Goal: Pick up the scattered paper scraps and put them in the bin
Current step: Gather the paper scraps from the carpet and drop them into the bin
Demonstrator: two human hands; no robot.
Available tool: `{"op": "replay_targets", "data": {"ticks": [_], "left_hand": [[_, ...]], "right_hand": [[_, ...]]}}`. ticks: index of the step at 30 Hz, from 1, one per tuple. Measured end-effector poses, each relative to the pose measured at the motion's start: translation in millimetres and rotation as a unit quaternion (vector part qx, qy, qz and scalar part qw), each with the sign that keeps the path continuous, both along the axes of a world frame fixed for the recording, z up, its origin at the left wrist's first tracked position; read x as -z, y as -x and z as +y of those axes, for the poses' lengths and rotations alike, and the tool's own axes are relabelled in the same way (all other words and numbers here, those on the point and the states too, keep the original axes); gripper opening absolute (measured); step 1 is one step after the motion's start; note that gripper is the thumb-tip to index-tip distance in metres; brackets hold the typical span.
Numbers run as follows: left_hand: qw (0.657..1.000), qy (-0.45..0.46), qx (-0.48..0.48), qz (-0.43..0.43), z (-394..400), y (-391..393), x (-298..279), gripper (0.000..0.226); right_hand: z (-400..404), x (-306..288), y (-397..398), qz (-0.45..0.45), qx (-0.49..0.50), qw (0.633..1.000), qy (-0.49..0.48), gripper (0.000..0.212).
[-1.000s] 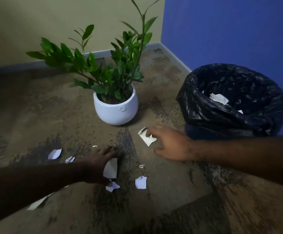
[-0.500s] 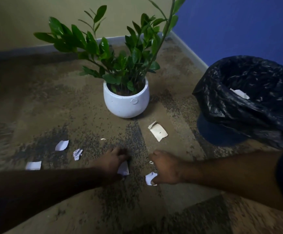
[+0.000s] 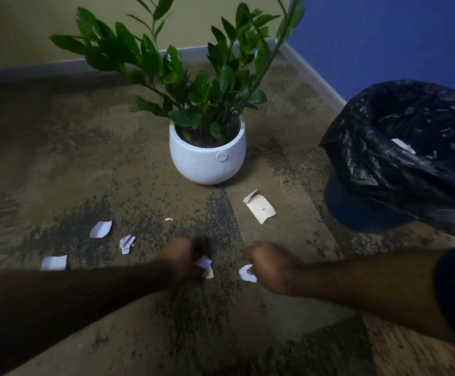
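— Fingers [image 3: 197, 246] of the left hand [image 3: 184, 260] are curled around a crumpled white paper scrap [image 3: 206, 265] low over the mottled brown carpet floor [image 3: 85, 164]; is the other one the same?

— Yes, the right hand [image 3: 271, 267] is bunched too, pinching a small white torn scrap [image 3: 246, 273] at its thumb side. Both hands are blurred.

— Where is the rest of the paper?

— At nine o'clock from the left hand lie a printed crumpled scrap [image 3: 127, 243], a curled white piece [image 3: 101, 229] and a flat white rectangle [image 3: 54, 263]. A tiny sliver [image 3: 168, 219] sits at eleven. A tan torn card piece [image 3: 259, 210] lies at twelve o'clock from the right hand.

— And the bin?

— At two o'clock from the right hand: a round bin lined with a crinkled black plastic bag [image 3: 399, 169], white paper [image 3: 403, 146] already inside it.

— Anything between?

— A white round ceramic pot [image 3: 207, 158] holding a glossy green leafy plant [image 3: 202, 77] stands at twelve, well apart from the bin, beside the tan piece.
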State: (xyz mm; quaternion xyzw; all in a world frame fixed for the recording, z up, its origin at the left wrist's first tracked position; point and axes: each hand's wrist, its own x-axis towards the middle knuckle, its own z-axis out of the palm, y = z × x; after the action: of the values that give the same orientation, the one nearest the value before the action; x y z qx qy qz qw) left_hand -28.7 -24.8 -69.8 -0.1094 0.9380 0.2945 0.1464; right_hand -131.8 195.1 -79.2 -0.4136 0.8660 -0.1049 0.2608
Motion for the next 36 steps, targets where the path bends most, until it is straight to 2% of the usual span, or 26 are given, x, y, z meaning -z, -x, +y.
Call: {"op": "replay_targets", "data": {"ticks": [4, 7, 9, 11, 13, 15, 21, 27, 32, 36], "left_hand": [[0.999, 0.010, 0.024, -0.018, -1, 3, -1, 0.013], [0.999, 0.025, 0.035, -0.028, -4, 6, -2, 0.005], [0.997, 0.053, 0.040, -0.024, -6, 7, 0, 0.018], [0.997, 0.060, 0.044, -0.013, -8, 8, 2, 0.015], [0.997, 0.064, 0.042, -0.011, -9, 8, 4, 0.012], [0.998, 0.058, 0.037, -0.005, -10, 8, 6, 0.014], [0.998, 0.045, 0.040, 0.013, -11, 5, 3, 0.014], [1.000, 0.018, 0.021, 0.002, -16, 0, -5, 0.011], [1.000, 0.018, 0.003, 0.007, -18, 3, -20, 0.011], [0.999, 0.031, 0.023, 0.029, -17, 15, -35, 0.010]], "right_hand": [[2, 1, 1, -0.007, 0.022, 1.000, -0.013, 0.039], [1, -7, 14, -0.037, 0.065, 0.997, 0.018, 0.036], [-4, -17, 32, -0.040, 0.120, 0.991, 0.051, 0.030], [-10, -27, 50, 0.005, 0.160, 0.985, 0.068, 0.025], [-17, -35, 66, 0.075, 0.168, 0.983, 0.028, 0.026], [-24, -39, 75, 0.106, 0.176, 0.979, -0.011, 0.032], [-32, -42, 75, 0.066, 0.181, 0.981, -0.003, 0.034], [-32, -40, 73, 0.011, 0.231, 0.972, 0.046, 0.014], [-25, -53, 66, -0.006, 0.213, 0.966, 0.147, 0.015], [-18, -86, 61, 0.000, 0.144, 0.973, 0.182, 0.016]]}}
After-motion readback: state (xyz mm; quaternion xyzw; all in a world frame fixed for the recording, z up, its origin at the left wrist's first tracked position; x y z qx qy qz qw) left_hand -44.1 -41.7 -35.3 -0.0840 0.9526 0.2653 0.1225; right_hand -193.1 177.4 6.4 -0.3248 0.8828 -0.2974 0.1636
